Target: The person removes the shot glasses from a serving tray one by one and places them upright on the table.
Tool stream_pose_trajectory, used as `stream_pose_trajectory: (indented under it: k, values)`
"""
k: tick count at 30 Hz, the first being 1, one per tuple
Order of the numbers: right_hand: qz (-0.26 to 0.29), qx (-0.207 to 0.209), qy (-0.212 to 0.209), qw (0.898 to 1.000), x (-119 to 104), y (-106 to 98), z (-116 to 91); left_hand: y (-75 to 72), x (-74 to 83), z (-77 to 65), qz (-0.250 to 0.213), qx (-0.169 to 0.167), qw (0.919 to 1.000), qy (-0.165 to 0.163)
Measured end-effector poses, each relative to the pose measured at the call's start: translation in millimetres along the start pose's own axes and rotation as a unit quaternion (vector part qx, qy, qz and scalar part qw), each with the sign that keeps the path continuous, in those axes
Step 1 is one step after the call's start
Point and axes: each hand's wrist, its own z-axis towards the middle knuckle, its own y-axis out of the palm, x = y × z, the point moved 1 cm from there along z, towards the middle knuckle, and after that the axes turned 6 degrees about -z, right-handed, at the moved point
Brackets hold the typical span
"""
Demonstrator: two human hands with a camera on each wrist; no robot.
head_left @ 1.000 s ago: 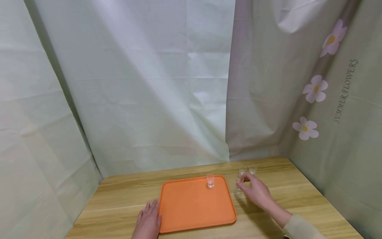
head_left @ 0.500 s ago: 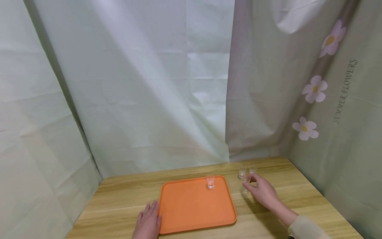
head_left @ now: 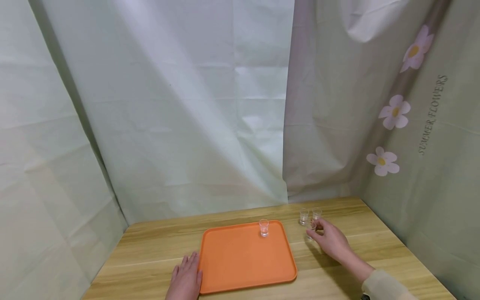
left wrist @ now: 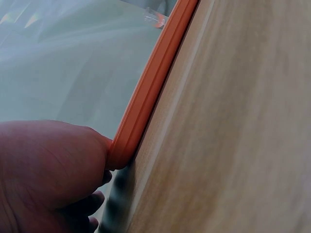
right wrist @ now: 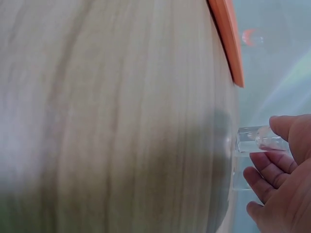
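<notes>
My right hand point(head_left: 333, 240) pinches a small clear shot glass point(right wrist: 249, 140) between thumb and fingers, its base at the tabletop, to the right of the orange tray point(head_left: 245, 262). Just behind it stand two more clear shot glasses, one at the left point(head_left: 303, 216) and one at the right point(head_left: 316, 213). Another shot glass point(head_left: 264, 228) is upright on the tray, near its back right corner. My left hand point(head_left: 185, 278) lies with fingers extended at the tray's left edge, the thumb side touching the rim. In the left wrist view its fingers are partly hidden beneath the palm.
The wooden table point(head_left: 150, 246) carries the tray and all the glasses. Pale green cloth point(head_left: 180, 125) hangs behind it and at both sides, with printed flowers on the right point(head_left: 382, 161).
With the shot glass in its grip, my right hand has shifted a little to the right, toward the glass behind. The left hand and tray have stayed put.
</notes>
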Motion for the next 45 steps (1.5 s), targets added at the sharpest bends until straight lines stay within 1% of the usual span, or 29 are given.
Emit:
stream_pose_trajectory:
  k: [4,5,14,25,32,34,39,42,45]
  values:
    - [0.003,-0.002,0.002,1.0,1,1,1,0.3,-1.5,0.7,-0.001,-0.005,1.0,-0.004]
    - [0.003,-0.003,0.001,1.0,2,2,1,3.7,-5.9,0.8,0.001,0.003,1.0,0.0]
    - [0.01,-0.007,0.004,1.0,6,6,3,1.2,-3.4,1.7,-0.001,0.002,1.0,-0.001]
    - [0.011,-0.012,0.009,1.0,5,6,1,2.8,-3.7,1.2,0.0,0.004,1.0,-0.001]
    - [0.014,-0.009,0.003,1.0,3,3,-1,2.8,-3.8,1.6,0.004,-0.006,0.9999,-0.007]
    - [0.013,-0.009,0.003,1.0,3,2,-2,2.4,-2.9,1.8,0.003,-0.002,1.0,-0.006]
    - [0.009,0.005,-0.018,1.0,-3,-3,-2,2.6,-2.0,1.7,-0.001,0.003,1.0,-0.002]
    - [0.005,0.022,-0.039,0.999,-8,-6,-1,1.9,-1.4,1.2,-0.001,-0.003,1.0,-0.006]
    - [0.002,0.027,-0.053,0.998,-13,-8,0,1.6,-0.6,0.6,-0.007,-0.006,0.9999,-0.013]
